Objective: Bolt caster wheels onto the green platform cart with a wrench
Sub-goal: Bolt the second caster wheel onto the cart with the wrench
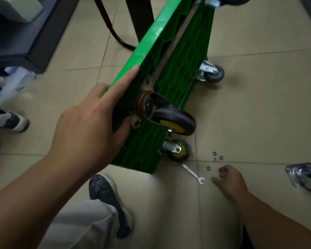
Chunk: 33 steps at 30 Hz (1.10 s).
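Possibly stamped wrench [192, 173] beside washers [215, 159].

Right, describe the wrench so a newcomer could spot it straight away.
Find the green platform cart standing on its edge. Just off its near corner, below the small yellow-hubbed caster, lies the wrench. It is the only long, slim silver bar there; the metal rings beside it are tiny and round.
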Each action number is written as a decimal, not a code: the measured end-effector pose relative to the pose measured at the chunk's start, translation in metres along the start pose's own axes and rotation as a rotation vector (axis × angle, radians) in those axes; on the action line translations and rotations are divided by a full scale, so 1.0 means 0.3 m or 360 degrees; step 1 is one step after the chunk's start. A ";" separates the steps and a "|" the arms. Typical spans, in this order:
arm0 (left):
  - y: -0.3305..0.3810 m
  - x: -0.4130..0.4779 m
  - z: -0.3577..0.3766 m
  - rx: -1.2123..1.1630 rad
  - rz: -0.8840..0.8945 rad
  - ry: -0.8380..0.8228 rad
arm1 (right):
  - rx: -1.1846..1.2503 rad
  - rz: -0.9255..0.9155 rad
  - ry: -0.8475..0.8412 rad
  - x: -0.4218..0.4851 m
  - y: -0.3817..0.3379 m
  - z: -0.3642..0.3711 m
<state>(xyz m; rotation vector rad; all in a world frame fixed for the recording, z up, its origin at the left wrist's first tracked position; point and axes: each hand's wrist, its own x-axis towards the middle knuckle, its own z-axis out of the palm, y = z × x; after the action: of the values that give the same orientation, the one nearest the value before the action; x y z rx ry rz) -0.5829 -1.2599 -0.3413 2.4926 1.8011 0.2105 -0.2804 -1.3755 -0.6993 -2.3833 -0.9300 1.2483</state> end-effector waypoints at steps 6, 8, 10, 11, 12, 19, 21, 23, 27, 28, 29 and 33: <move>0.007 0.001 0.002 -0.0019 -0.0037 0.0008 | -0.0073 -0.0121 0.0045 0.033 -0.027 0.108; 0.007 -0.003 0.003 -0.0015 -0.0040 0.0009 | -0.0070 -0.0131 0.0068 0.050 -0.039 0.125; 0.008 -0.006 0.002 -0.0024 -0.0039 0.0014 | -0.0054 -0.0145 0.0101 0.068 -0.046 0.141; 0.008 -0.007 0.002 -0.0025 -0.0040 0.0011 | -0.0064 -0.0155 0.0119 0.075 -0.049 0.148; 0.008 -0.007 0.002 -0.0027 -0.0041 0.0010 | -0.0096 -0.0176 0.0146 0.082 -0.051 0.155; 0.002 -0.004 0.005 -0.0036 -0.0033 0.0019 | -0.0222 -0.0188 0.0251 0.100 -0.087 0.174; 0.000 -0.001 0.007 -0.0028 -0.0035 0.0024 | -0.0132 -0.0205 0.0336 0.087 -0.102 0.167; -0.002 -0.001 0.008 -0.0013 -0.0034 0.0024 | -0.0116 -0.0237 0.0368 0.066 -0.118 0.158; -0.004 -0.005 0.008 -0.0029 -0.0031 0.0035 | -0.0096 -0.0312 0.0309 0.032 -0.140 0.144; -0.003 -0.004 0.009 -0.0026 -0.0033 0.0041 | -0.0049 -0.0336 0.0294 0.022 -0.147 0.137; -0.003 -0.003 0.009 -0.0028 -0.0035 0.0046 | -0.0003 -0.0374 0.0280 0.011 -0.156 0.130; -0.001 0.000 0.012 -0.0047 -0.0017 0.0049 | -0.0029 -0.0682 0.0370 -0.041 -0.231 0.069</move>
<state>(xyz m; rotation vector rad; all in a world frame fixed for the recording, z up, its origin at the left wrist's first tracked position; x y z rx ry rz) -0.5828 -1.2597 -0.3447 2.4724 1.8087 0.2741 -0.3305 -1.3325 -0.6673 -2.1253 -1.2870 0.7878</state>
